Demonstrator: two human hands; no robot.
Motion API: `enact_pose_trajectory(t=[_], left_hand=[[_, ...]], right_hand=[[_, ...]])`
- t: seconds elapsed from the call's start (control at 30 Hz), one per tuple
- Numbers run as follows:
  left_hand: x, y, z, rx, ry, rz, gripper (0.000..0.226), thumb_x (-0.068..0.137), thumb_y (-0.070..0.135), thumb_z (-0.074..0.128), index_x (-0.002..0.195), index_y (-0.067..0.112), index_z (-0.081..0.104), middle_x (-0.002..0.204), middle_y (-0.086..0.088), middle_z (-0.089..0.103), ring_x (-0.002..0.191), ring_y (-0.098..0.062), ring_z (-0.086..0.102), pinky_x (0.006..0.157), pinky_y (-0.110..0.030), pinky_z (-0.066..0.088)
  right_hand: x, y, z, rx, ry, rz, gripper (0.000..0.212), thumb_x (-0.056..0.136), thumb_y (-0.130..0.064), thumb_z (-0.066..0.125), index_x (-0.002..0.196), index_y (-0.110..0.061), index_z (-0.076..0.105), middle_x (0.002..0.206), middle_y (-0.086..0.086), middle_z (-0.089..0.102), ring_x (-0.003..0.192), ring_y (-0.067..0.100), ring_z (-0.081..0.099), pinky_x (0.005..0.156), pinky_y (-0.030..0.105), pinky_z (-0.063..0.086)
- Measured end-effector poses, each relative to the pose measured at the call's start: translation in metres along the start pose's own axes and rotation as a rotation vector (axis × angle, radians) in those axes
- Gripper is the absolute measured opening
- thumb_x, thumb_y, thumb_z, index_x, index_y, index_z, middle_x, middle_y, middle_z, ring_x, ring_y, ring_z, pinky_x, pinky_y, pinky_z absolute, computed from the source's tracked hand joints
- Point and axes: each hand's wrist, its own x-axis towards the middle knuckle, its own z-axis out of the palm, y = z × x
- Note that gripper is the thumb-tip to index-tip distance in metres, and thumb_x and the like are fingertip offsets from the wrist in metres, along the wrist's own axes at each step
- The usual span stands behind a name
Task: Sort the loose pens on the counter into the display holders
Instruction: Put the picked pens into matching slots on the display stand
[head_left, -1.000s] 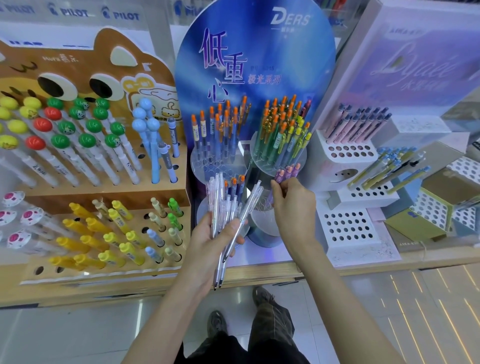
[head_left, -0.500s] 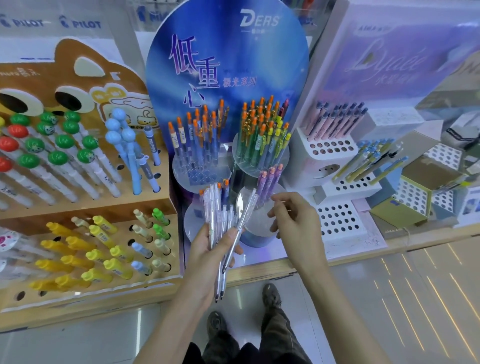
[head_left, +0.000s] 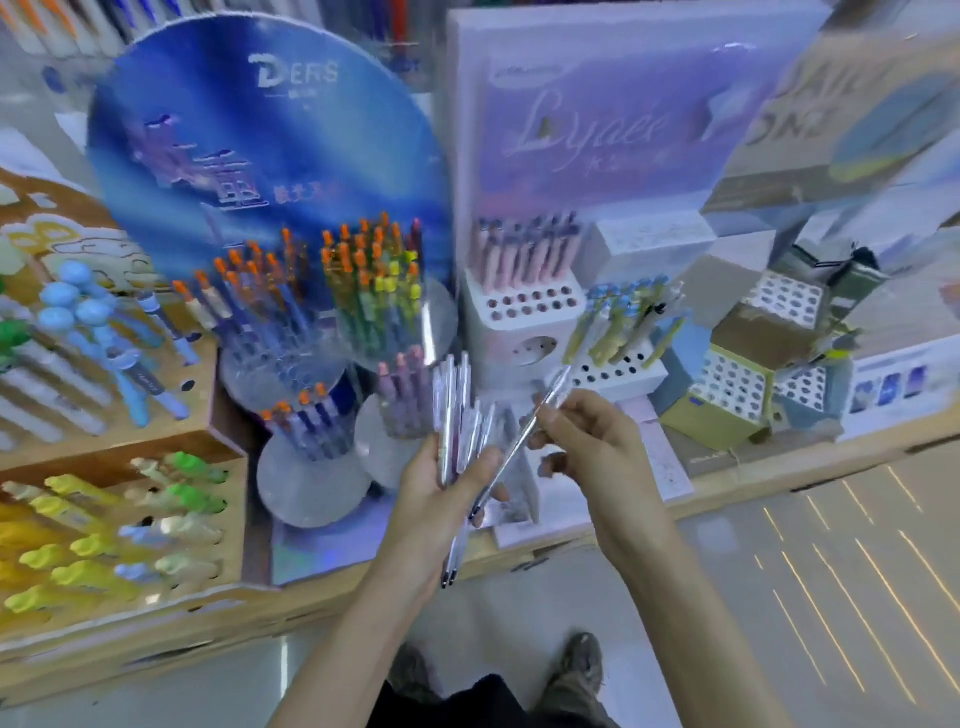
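My left hand (head_left: 436, 499) grips a bundle of several clear, pale pens (head_left: 460, 415), tips pointing down past my palm. My right hand (head_left: 592, 441) pinches one clear pen (head_left: 524, 441) that slants from upper right to lower left across the bundle. Both hands hover in front of the blue round display with clear tiered holders (head_left: 291, 364) full of orange-capped pens. Just right of it stands the white holder with rows of holes (head_left: 524, 306), pink pens at its back. The frame is motion-blurred.
A wooden stand (head_left: 119, 457) at left holds blue, green and yellow novelty pens. Perforated white and tan boxes (head_left: 737, 384) stand at right. The counter's wooden front edge (head_left: 753, 478) runs below the displays. My shoes and the tiled floor show beneath.
The view has swung right. My right hand, empty before, now pinches a single clear pen drawn out of the bundle. My left hand keeps its grip on the rest.
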Motion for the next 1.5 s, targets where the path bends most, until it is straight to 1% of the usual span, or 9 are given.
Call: enact_pose_trajectory(t=[0.2, 0.37, 0.5, 0.57, 0.63, 0.9, 1.07, 1.2, 1.5], left_hand=[[0.013, -0.023, 0.106, 0.074, -0.018, -0.007, 0.011, 0.088, 0.012, 0.064, 0.095, 0.016, 0.057, 0.064, 0.005, 0.065, 0.05, -0.007, 0.057, 0.043, -0.019, 0.039], [0.028, -0.04, 0.181, 0.103, 0.003, -0.019, 0.011, 0.088, 0.021, 0.06, 0.097, 0.02, 0.055, 0.072, 0.009, 0.07, 0.06, -0.01, 0.067, 0.043, -0.019, 0.041], [0.044, -0.049, 0.21, 0.098, 0.05, -0.055, 0.002, 0.095, 0.016, 0.055, 0.097, 0.016, 0.056, 0.073, 0.01, 0.07, 0.053, -0.007, 0.059, 0.042, -0.018, 0.04], [0.05, -0.051, 0.217, 0.115, 0.07, -0.055, 0.002, 0.095, 0.017, 0.055, 0.096, 0.016, 0.056, 0.074, 0.01, 0.069, 0.051, -0.006, 0.055, 0.043, -0.018, 0.04], [0.056, -0.051, 0.222, 0.115, 0.09, -0.046, 0.002, 0.095, 0.016, 0.055, 0.094, 0.015, 0.057, 0.074, 0.009, 0.069, 0.05, -0.006, 0.053, 0.042, -0.018, 0.04], [0.085, -0.05, 0.225, 0.081, 0.127, -0.055, 0.004, 0.095, 0.015, 0.055, 0.095, 0.017, 0.058, 0.069, -0.002, 0.064, 0.047, -0.008, 0.048, 0.041, -0.019, 0.039], [0.098, -0.045, 0.225, 0.036, 0.096, -0.019, 0.008, 0.095, 0.013, 0.054, 0.099, 0.019, 0.057, 0.073, 0.006, 0.069, 0.05, -0.006, 0.049, 0.043, -0.019, 0.041], [0.1, -0.044, 0.221, 0.04, 0.052, -0.005, 0.007, 0.094, 0.015, 0.055, 0.1, 0.018, 0.056, 0.074, 0.006, 0.069, 0.048, -0.005, 0.049, 0.042, -0.018, 0.04], [0.1, -0.046, 0.232, -0.015, 0.097, -0.009, 0.013, 0.089, 0.022, 0.057, 0.101, 0.017, 0.057, 0.073, 0.004, 0.068, 0.048, -0.008, 0.046, 0.043, -0.019, 0.04]], right_hand=[[0.013, -0.012, -0.096, -0.021, 0.135, 0.013, 0.027, 0.089, -0.025, 0.066, 0.087, 0.002, 0.059, 0.066, 0.001, 0.056, 0.061, 0.014, 0.055, 0.058, 0.024, 0.047], [0.037, -0.028, -0.177, -0.011, 0.135, 0.0, 0.014, 0.092, -0.018, 0.062, 0.08, -0.011, 0.063, 0.07, 0.002, 0.053, 0.063, 0.012, 0.056, 0.058, 0.022, 0.048], [0.066, -0.038, -0.232, -0.124, 0.335, -0.198, 0.011, 0.094, -0.013, 0.059, 0.083, -0.015, 0.057, 0.072, -0.008, 0.06, 0.065, 0.005, 0.06, 0.064, 0.023, 0.049], [0.083, -0.04, -0.25, -0.212, 0.389, -0.328, 0.004, 0.094, -0.011, 0.057, 0.094, -0.014, 0.055, 0.085, -0.008, 0.065, 0.08, 0.006, 0.064, 0.072, 0.023, 0.051], [0.101, -0.038, -0.258, -0.295, 0.371, -0.378, 0.011, 0.095, -0.009, 0.054, 0.104, -0.011, 0.049, 0.096, -0.003, 0.065, 0.091, 0.005, 0.064, 0.077, 0.024, 0.051], [0.147, -0.004, -0.256, -0.52, 0.244, -0.378, 0.01, 0.096, -0.006, 0.051, 0.097, -0.015, 0.048, 0.086, -0.012, 0.06, 0.082, 0.005, 0.06, 0.068, 0.021, 0.047], [0.16, 0.01, -0.254, -0.62, 0.188, -0.311, 0.006, 0.097, -0.01, 0.051, 0.099, -0.015, 0.048, 0.091, 0.005, 0.063, 0.084, 0.021, 0.06, 0.073, 0.037, 0.048], [0.167, 0.018, -0.25, -0.758, 0.113, -0.35, 0.009, 0.095, -0.005, 0.053, 0.094, -0.014, 0.05, 0.084, 0.0, 0.061, 0.075, 0.014, 0.058, 0.062, 0.021, 0.04], [0.173, 0.021, -0.245, -0.893, 0.151, -0.338, 0.004, 0.091, -0.004, 0.057, 0.092, -0.006, 0.055, 0.075, -0.003, 0.054, 0.066, 0.015, 0.052, 0.055, 0.023, 0.031]])
